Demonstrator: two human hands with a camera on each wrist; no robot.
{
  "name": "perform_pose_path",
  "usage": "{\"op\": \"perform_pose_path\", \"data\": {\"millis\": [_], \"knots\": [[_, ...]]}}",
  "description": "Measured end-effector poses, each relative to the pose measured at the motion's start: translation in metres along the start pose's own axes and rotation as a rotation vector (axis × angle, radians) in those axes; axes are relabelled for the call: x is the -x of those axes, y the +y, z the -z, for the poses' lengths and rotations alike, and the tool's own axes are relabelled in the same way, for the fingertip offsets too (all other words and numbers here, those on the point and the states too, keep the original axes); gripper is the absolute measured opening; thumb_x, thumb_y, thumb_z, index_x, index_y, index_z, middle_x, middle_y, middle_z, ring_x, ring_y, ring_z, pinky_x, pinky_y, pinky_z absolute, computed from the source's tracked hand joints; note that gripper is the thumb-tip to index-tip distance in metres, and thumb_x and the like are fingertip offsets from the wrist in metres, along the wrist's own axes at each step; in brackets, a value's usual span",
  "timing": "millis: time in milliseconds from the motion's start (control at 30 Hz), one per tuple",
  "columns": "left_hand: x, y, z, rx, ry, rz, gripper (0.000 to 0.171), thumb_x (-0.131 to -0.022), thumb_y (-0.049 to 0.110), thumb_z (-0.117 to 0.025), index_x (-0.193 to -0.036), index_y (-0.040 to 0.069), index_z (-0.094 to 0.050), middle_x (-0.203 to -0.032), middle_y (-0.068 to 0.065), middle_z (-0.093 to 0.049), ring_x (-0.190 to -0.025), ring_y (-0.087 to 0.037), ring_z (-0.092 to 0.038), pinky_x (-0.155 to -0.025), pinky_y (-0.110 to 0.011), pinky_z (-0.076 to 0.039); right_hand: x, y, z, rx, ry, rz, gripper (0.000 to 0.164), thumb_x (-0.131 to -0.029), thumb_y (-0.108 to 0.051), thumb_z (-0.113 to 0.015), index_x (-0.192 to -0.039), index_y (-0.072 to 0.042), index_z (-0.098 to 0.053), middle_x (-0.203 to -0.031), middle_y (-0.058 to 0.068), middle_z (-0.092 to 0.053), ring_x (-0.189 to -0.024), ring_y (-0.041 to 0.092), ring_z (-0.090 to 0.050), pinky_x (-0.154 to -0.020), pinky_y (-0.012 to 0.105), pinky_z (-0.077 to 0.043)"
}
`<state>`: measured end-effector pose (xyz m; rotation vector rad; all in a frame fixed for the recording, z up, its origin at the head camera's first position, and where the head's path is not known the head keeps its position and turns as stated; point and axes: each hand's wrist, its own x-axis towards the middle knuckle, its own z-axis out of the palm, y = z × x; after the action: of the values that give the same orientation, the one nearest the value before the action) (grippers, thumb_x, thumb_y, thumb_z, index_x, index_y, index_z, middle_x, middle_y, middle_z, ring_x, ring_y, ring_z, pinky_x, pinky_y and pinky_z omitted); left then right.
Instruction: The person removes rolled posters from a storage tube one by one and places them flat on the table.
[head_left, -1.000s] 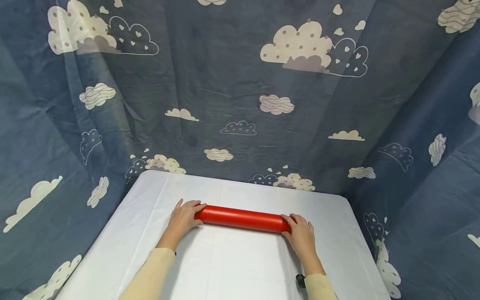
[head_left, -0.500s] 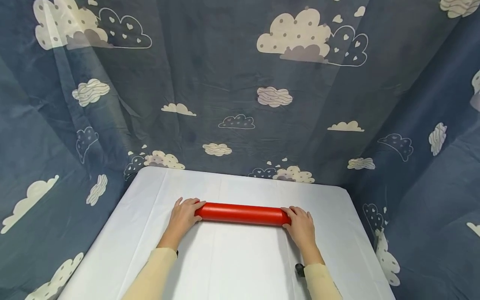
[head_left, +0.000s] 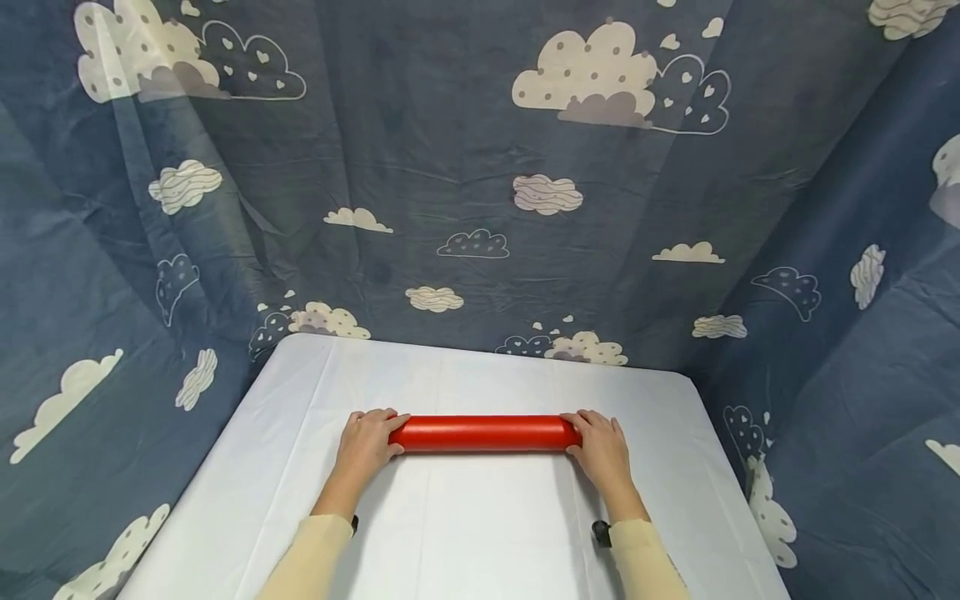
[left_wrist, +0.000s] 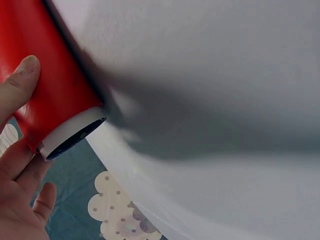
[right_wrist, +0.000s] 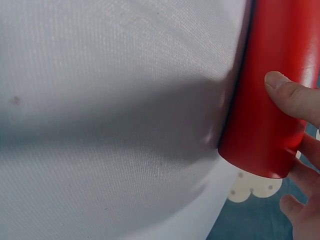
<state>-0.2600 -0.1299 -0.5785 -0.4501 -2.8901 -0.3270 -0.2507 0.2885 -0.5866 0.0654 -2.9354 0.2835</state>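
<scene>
Blue cloud-print fabric (head_left: 420, 150): hangs behind the red roll (head_left: 484, 433) and off both its ends.
White counter (head_left: 480, 533): beneath the red roll, stretching past each end.
Red roll: lies across the counter; probably light and stiff, its glossy skin perhaps slippery, so best held near both ends.
Left hand (head_left: 367, 442): fingers and thumb parted to the red roll's width, gripping its left end.
Right hand (head_left: 602, 447): likewise curled about its right end.
White rim (left_wrist: 72, 127): edges the red roll's left end.
</scene>
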Motion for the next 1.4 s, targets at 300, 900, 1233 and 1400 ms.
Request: {"op": "perform_pose_path", "data": {"millis": [300, 900, 1233, 1400], "knots": [[0.012, 0.007, 0.005, -0.035, 0.033, 0.005, 0.057, -0.076, 0.030, -0.095, -0.130, 0.023, -0.077, -0.125, -0.005, -0.077, -0.117, -0.026, -0.071, -0.086, -0.040, -0.045, -0.011, 0.000, 0.004, -0.067, -0.026, 0.005, 0.063, -0.081, -0.005, -0.090, -0.139, -0.016, -0.068, -0.145, 0.020, -0.063, -0.140, 0.042, -0.055, -0.118, 0.065, -0.043], [0.046, 0.020, -0.002, -0.111, 0.103, -0.016, 0.059, -0.072, 0.036, -0.097, -0.126, 0.025, -0.079, -0.117, -0.001, -0.079, -0.107, -0.024, -0.073, -0.077, -0.034, -0.038, -0.001, 0.004, 0.000, -0.044, -0.038, 0.033, 0.062, -0.080, -0.007, -0.092, -0.137, -0.016, -0.069, -0.144, 0.021, -0.065, -0.142, 0.044, -0.053, -0.124, 0.075, -0.023], [0.051, 0.027, 0.001, -0.115, 0.110, -0.004, 0.059, -0.072, 0.039, -0.097, -0.126, 0.025, -0.079, -0.116, -0.001, -0.079, -0.104, -0.024, -0.072, -0.076, -0.033, -0.036, -0.007, 0.009, 0.004, -0.071, -0.078, 0.056, 0.060, -0.083, -0.006, -0.089, -0.138, -0.016, -0.068, -0.149, 0.021, -0.062, -0.147, 0.047, -0.048, -0.125, 0.077, -0.019], [0.054, 0.033, -0.001, -0.124, 0.118, -0.008, 0.059, -0.071, 0.041, -0.097, -0.125, 0.026, -0.079, -0.115, 0.000, -0.079, -0.102, -0.024, -0.073, -0.075, -0.033, -0.035, -0.009, 0.013, 0.006, -0.075, -0.096, 0.056, 0.060, -0.083, -0.005, -0.088, -0.139, -0.016, -0.068, -0.150, 0.022, -0.062, -0.149, 0.047, -0.047, -0.125, 0.077, -0.018]]}}
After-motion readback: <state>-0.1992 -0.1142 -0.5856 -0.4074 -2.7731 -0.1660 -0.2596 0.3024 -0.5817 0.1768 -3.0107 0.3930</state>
